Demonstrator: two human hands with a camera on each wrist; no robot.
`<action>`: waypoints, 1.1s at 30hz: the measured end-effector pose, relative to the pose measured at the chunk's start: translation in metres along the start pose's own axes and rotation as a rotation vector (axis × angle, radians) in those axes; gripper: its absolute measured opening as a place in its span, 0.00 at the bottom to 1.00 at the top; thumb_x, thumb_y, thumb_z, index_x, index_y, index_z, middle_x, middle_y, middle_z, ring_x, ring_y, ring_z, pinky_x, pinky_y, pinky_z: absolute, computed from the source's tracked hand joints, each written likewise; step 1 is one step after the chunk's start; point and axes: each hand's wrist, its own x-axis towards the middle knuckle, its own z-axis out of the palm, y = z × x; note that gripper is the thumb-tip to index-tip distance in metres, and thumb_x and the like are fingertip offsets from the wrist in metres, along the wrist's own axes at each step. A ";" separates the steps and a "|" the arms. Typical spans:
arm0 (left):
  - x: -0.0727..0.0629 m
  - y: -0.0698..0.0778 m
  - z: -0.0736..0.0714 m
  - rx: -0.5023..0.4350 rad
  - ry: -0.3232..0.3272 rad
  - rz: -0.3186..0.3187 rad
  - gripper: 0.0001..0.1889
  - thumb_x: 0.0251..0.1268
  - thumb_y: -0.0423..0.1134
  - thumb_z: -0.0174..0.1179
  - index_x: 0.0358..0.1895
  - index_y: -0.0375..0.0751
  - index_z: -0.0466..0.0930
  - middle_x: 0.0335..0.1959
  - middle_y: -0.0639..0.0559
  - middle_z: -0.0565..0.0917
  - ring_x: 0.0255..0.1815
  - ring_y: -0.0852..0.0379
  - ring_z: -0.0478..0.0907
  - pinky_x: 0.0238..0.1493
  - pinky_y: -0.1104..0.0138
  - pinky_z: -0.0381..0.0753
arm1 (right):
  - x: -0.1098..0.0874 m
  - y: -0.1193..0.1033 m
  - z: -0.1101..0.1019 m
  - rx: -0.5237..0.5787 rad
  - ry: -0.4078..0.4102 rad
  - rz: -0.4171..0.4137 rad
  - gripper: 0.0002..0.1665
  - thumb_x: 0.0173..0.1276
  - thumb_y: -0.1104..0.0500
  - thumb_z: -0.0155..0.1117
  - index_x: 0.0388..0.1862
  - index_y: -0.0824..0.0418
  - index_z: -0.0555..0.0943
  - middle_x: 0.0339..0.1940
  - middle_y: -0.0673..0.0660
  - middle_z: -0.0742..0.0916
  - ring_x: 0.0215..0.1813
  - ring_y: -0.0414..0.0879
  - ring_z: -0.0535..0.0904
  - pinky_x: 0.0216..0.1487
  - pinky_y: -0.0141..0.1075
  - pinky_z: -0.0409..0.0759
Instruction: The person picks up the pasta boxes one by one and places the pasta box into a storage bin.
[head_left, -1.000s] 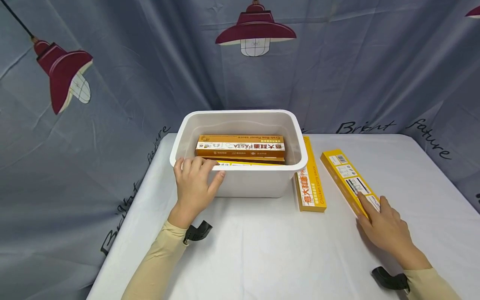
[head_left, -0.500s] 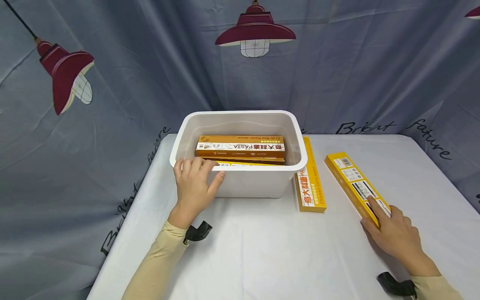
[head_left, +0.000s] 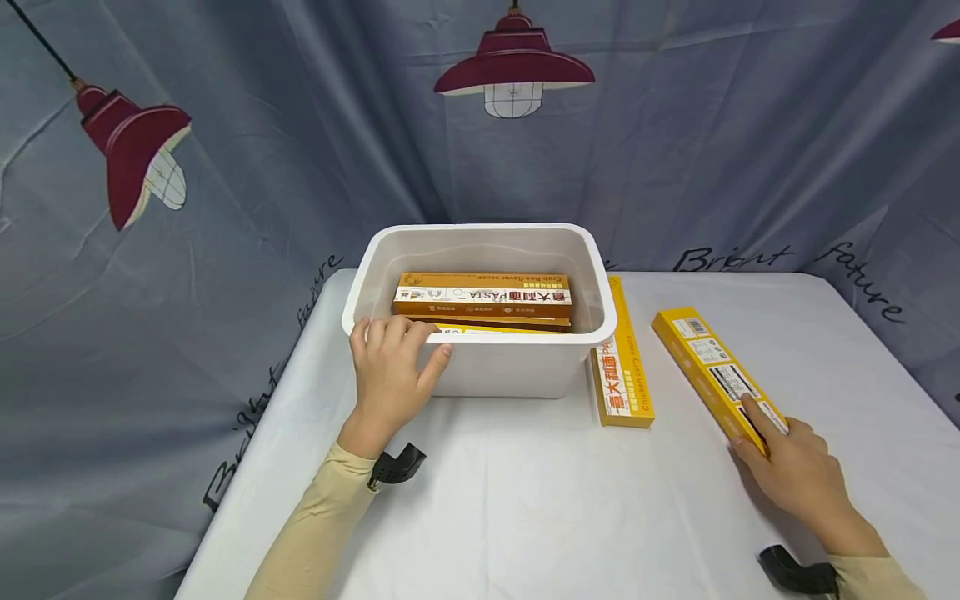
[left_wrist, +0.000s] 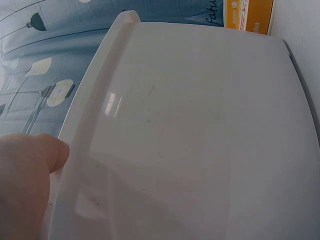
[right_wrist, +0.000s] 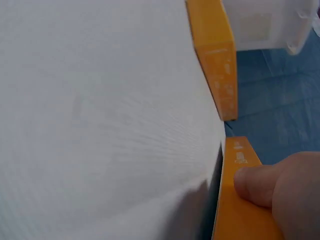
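My left hand (head_left: 392,371) grips the near-left rim of a white plastic bin (head_left: 510,367), fingers over the edge and thumb outside. The left wrist view shows the thumb (left_wrist: 52,152) by the rim. Inside the bin lies a brown-and-white pasta box (head_left: 482,295), with more boxes partly hidden beneath and before it. At the right, my right hand (head_left: 798,467) holds the near end of a yellow pasta box (head_left: 712,367), its label with a barcode upward. In the right wrist view, the thumb (right_wrist: 260,184) presses on that box's orange side.
Another yellow pasta box (head_left: 624,367), marked chicken curry sauce, lies along the bin's right side, its far part partly behind the rim. A white cloth covers the table (head_left: 555,500). A grey-blue curtain (head_left: 315,125) with printed lamps hangs behind it.
My right hand and its yellow pasta box have shifted slightly right and toward me, mostly in the first half second. The left hand stays on the bin rim.
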 end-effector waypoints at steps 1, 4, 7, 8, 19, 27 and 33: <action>0.000 0.000 0.000 0.000 -0.001 0.001 0.20 0.68 0.53 0.58 0.45 0.38 0.84 0.39 0.40 0.81 0.47 0.38 0.73 0.67 0.36 0.59 | 0.000 0.002 -0.002 0.016 -0.005 0.001 0.45 0.78 0.45 0.54 0.83 0.58 0.48 0.56 0.91 0.68 0.50 0.86 0.70 0.34 0.68 0.73; 0.000 0.001 0.000 -0.002 -0.002 0.005 0.20 0.68 0.53 0.58 0.44 0.38 0.84 0.38 0.40 0.81 0.47 0.38 0.73 0.67 0.36 0.59 | 0.000 0.005 -0.008 0.064 -0.014 0.009 0.44 0.79 0.45 0.52 0.83 0.59 0.47 0.57 0.92 0.67 0.51 0.86 0.69 0.34 0.69 0.72; 0.000 0.001 0.000 0.001 0.001 0.009 0.20 0.68 0.53 0.58 0.45 0.38 0.84 0.38 0.40 0.81 0.47 0.38 0.73 0.66 0.36 0.59 | 0.003 0.006 -0.018 0.093 -0.012 0.000 0.44 0.79 0.46 0.51 0.83 0.58 0.45 0.59 0.93 0.65 0.52 0.87 0.67 0.35 0.70 0.71; 0.000 0.001 0.000 0.001 0.004 0.010 0.20 0.68 0.53 0.58 0.45 0.38 0.84 0.38 0.40 0.81 0.47 0.38 0.73 0.66 0.36 0.59 | 0.005 0.007 -0.022 0.096 -0.004 -0.011 0.44 0.79 0.46 0.51 0.84 0.58 0.45 0.59 0.93 0.65 0.52 0.87 0.67 0.35 0.71 0.70; 0.000 0.001 0.001 0.012 0.011 0.011 0.20 0.68 0.53 0.58 0.45 0.38 0.84 0.38 0.40 0.81 0.46 0.38 0.73 0.66 0.37 0.59 | 0.028 0.000 -0.074 0.093 0.071 -0.153 0.44 0.77 0.49 0.57 0.83 0.55 0.49 0.57 0.88 0.69 0.46 0.77 0.70 0.29 0.58 0.71; -0.001 0.001 0.000 0.009 0.013 0.008 0.20 0.67 0.52 0.59 0.45 0.38 0.84 0.38 0.40 0.81 0.46 0.38 0.73 0.66 0.37 0.59 | 0.050 -0.007 -0.113 0.021 0.125 -0.269 0.43 0.77 0.52 0.57 0.83 0.56 0.52 0.54 0.82 0.74 0.45 0.70 0.73 0.31 0.51 0.70; -0.001 0.001 0.000 0.010 0.016 0.009 0.20 0.67 0.53 0.59 0.45 0.38 0.84 0.39 0.40 0.81 0.46 0.38 0.73 0.66 0.37 0.59 | 0.065 -0.018 -0.141 -0.029 0.085 -0.299 0.43 0.78 0.51 0.56 0.84 0.53 0.49 0.60 0.81 0.73 0.47 0.69 0.72 0.31 0.49 0.70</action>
